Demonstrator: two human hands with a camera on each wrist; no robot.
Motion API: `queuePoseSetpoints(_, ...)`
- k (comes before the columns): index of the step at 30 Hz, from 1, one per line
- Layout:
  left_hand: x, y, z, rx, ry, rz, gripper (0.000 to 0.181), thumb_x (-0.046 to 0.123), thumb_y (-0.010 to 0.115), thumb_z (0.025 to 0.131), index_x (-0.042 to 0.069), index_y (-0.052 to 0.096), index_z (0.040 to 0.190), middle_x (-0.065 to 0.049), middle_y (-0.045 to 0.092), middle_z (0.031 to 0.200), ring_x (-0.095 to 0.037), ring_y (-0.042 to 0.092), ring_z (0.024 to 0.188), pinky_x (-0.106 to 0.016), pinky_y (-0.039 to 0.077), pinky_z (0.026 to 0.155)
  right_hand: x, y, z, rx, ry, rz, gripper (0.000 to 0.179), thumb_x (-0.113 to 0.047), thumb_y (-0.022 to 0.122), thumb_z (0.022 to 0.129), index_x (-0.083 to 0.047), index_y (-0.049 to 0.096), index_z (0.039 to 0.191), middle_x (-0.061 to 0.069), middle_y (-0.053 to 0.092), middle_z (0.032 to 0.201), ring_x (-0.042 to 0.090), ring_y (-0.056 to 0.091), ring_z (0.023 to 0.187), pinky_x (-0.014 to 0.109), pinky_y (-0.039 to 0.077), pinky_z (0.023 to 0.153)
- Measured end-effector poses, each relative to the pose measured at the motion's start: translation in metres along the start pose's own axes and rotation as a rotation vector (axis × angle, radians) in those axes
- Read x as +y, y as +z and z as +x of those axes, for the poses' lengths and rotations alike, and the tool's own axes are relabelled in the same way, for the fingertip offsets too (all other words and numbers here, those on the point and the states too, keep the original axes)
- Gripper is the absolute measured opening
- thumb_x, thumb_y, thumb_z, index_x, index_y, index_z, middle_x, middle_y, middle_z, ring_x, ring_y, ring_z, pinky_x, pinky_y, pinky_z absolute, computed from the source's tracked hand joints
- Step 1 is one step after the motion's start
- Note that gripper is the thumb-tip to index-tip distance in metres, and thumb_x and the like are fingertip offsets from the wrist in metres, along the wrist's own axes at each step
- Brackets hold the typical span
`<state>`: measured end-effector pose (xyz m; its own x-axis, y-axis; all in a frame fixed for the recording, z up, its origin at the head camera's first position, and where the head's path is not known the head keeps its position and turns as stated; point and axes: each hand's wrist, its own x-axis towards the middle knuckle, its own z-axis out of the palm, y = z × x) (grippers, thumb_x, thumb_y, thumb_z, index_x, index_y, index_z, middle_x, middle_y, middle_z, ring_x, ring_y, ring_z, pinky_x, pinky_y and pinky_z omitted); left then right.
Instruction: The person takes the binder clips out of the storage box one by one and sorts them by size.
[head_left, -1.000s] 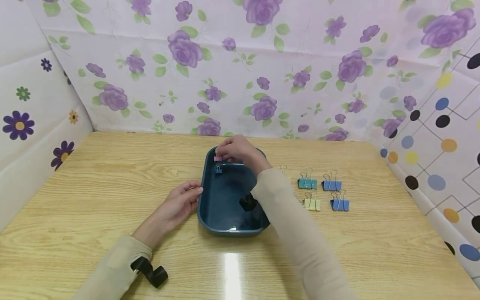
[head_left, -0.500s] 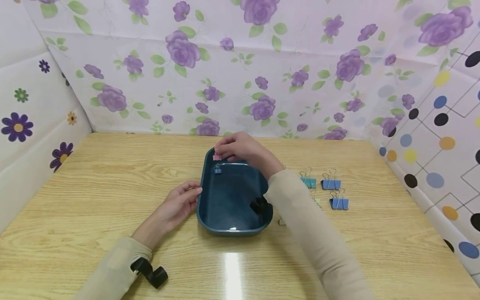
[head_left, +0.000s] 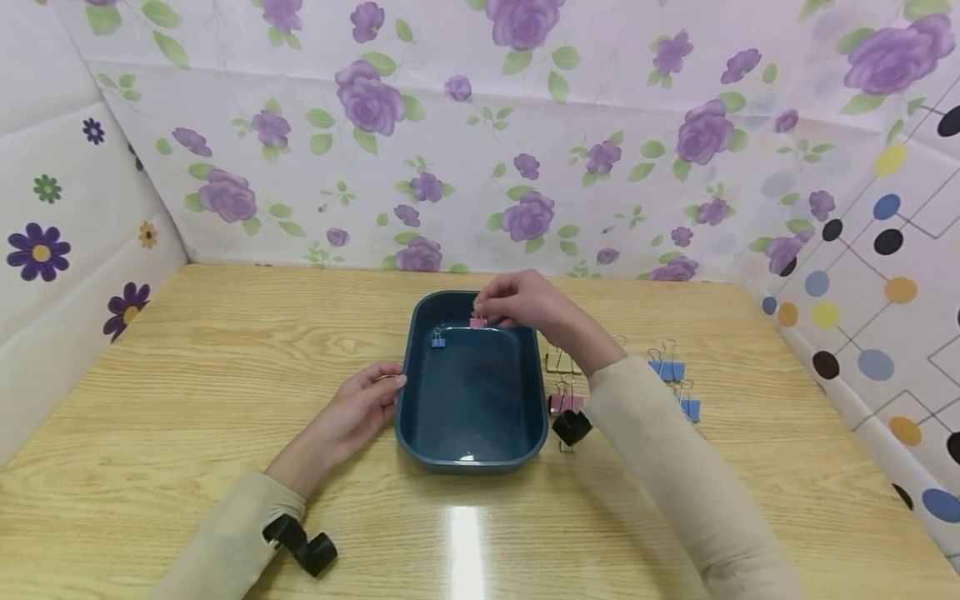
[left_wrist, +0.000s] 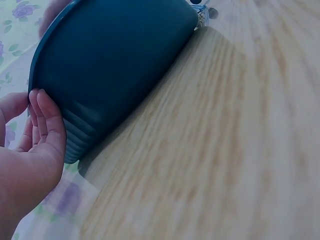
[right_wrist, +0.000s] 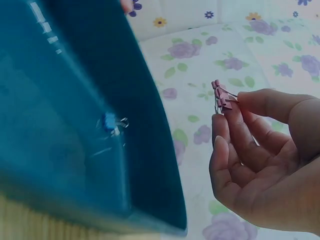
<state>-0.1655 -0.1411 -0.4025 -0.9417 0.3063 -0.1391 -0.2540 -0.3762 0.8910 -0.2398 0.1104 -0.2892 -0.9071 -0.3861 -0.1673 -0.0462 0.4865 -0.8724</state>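
Note:
Thumb and fingertips of my right hand (head_left: 517,302) pinch a small pink binder clip (head_left: 477,322) by its wire handles, over the far end of the dark teal tray (head_left: 408,417). In the right wrist view the pink clip (right_wrist: 223,96) shows held up beyond the tray's side. A small blue binder clip (head_left: 438,342) stands inside the tray near its far left corner. My left hand (head_left: 358,410) lies beside the tray, loosely bent fingers touching its left wall. The left wrist view has those fingertips (left_wrist: 39,96) right at the rim.
To the tray's right are larger binder clips: a yellow one (head_left: 562,362), a pink one (head_left: 564,404) and two blue ones (head_left: 667,370). My right sleeve (head_left: 660,450) partly covers this group. A flowered cloth (head_left: 315,150) hangs behind the wooden table (head_left: 262,333).
My right hand has moved right, carrying the pink binder clip from the tray's far left corner toward the middle of its far end. My left hand and the tray stay in place.

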Motion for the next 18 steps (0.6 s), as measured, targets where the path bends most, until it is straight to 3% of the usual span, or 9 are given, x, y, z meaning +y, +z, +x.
queuePoseSetpoints(6, 0.0, 0.001, -0.001, 0.0, -0.003, -0.003, 0.01, -0.002, 0.048, 0.098, 0.005, 0.055, 0.097, -0.003, 0.059, 0.089, -0.01, 0.055, 0.076, -0.023, 0.047, 0.072, 0.022, -0.006, -0.019, 0.009, -0.01, -0.049, 0.019, -0.016, 0.062, 0.095, -0.002, 0.068, 0.106, 0.008, 0.068, 0.1, 0.034, 0.059, 0.1, 0.04, 0.051, 0.084)
queuePoseSetpoints(13, -0.001, 0.0, -0.001, -0.01, 0.006, 0.008, 0.009, -0.002, 0.048, 0.098, 0.005, 0.054, 0.097, -0.003, 0.059, 0.088, -0.01, 0.055, 0.076, -0.023, 0.047, 0.072, 0.047, -0.015, -0.038, 0.029, -0.025, -0.06, 0.016, -0.015, 0.063, 0.095, -0.003, 0.068, 0.105, 0.007, 0.07, 0.096, 0.026, 0.063, 0.094, 0.039, 0.051, 0.081)
queuePoseSetpoints(18, -0.001, -0.001, -0.001, -0.006, 0.003, 0.007, 0.012, -0.002, 0.047, 0.098, 0.006, 0.055, 0.096, -0.002, 0.059, 0.087, -0.011, 0.055, 0.075, -0.022, 0.047, 0.072, 0.063, -0.022, -0.045, 0.039, -0.002, -0.049, 0.017, -0.014, 0.062, 0.095, -0.002, 0.068, 0.106, 0.008, 0.068, 0.099, 0.036, 0.059, 0.098, 0.049, 0.048, 0.086)
